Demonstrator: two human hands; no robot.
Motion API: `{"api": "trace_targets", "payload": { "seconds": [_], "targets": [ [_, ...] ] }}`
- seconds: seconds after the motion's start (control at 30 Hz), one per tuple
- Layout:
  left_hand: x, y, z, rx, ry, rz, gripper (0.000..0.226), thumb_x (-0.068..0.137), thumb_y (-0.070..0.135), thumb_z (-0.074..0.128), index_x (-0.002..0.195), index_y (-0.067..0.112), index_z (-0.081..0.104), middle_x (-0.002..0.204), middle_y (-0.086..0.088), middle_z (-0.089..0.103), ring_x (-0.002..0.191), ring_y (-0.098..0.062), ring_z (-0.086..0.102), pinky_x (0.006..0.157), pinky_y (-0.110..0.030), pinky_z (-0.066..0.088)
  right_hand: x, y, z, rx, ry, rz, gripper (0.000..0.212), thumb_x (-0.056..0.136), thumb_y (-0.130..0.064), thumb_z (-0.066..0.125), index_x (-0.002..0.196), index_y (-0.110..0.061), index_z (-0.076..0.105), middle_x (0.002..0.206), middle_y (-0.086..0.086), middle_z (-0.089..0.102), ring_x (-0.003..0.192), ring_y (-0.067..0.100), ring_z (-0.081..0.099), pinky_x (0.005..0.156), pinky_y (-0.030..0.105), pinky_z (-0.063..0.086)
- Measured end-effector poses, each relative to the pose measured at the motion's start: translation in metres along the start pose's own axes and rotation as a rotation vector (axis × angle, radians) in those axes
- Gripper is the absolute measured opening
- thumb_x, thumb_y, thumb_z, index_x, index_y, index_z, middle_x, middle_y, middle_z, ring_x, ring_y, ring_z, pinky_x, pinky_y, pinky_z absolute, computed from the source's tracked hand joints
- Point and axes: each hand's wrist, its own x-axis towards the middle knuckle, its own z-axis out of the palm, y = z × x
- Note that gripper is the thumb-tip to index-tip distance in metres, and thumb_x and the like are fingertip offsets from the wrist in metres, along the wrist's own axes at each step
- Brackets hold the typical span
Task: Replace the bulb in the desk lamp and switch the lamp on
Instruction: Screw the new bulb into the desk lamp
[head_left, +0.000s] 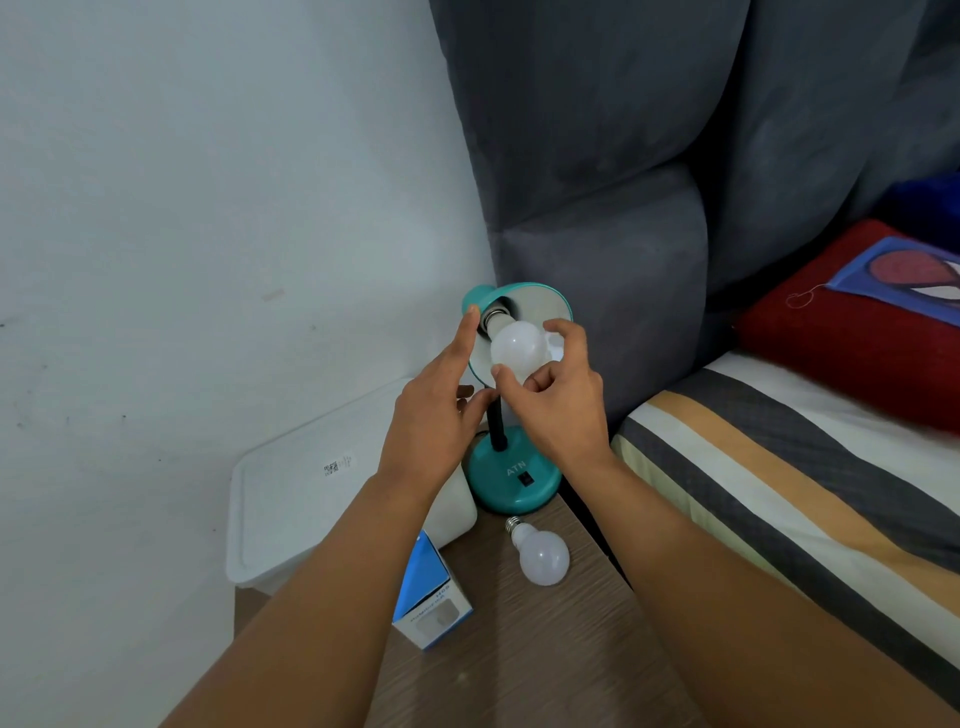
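Wooden nightstand (545, 649) edge: right hand (558, 410) fingers grip socketed bulb (517, 349); left hand (439, 410) fingers straight.

Head camera looks down, close over bedside table (545, 649).

Lamp base (514, 480) lower centre: glossy teal, smooth. Loose bulb (540, 555): matt frosted white. Table (519, 649): wood grain. Headboard (597, 156) at top: grey soft cloth.
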Motion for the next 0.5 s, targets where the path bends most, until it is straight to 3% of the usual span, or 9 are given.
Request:
{"api": "trace_targets", "payload": {
  "seconds": [0.17,0.33,0.5],
  "targets": [
    [-0.0008,0.0003,0.0009,-0.01,0.003,-0.003,0.093,0.094,0.03,0.067,0.149,0.058,-0.002,0.135,0.004,0.062,0.097,-0.009,0.068,0.096,-0.028,0.052,0.003,-0.0039,0.0001,0.023,0.023,0.052,0.06,0.083,-0.056,0.072,0.126,-0.024,0.044,0.074,-0.002,0.066,0.074,0.007,0.065,0.069,0.024,0.052],
    [-0.0008,-0.001,0.0014,-0.017,0.012,0.007,0.095,0.094,0.031,0.068,0.147,0.062,-0.004,0.132,0.004,0.064,0.093,-0.008,0.068,0.095,-0.031,0.053,0.0014,0.0002,0.0009,-0.004,-0.008,0.01,0.06,0.081,-0.044,0.078,0.127,-0.029,0.043,0.068,-0.001,0.063,0.068,0.008,0.065,0.065,0.017,0.048],
    [-0.0006,0.0005,0.0012,-0.012,0.001,0.0,0.094,0.094,0.03,0.067,0.145,0.062,-0.005,0.133,0.003,0.063,0.095,-0.008,0.067,0.095,-0.027,0.051,0.0071,-0.0005,0.0031,-0.028,0.019,0.088,0.062,0.082,-0.066,0.066,0.122,-0.022,0.048,0.093,0.004,0.07,0.087,0.016,0.068,0.064,0.021,0.049]
  ]
}}
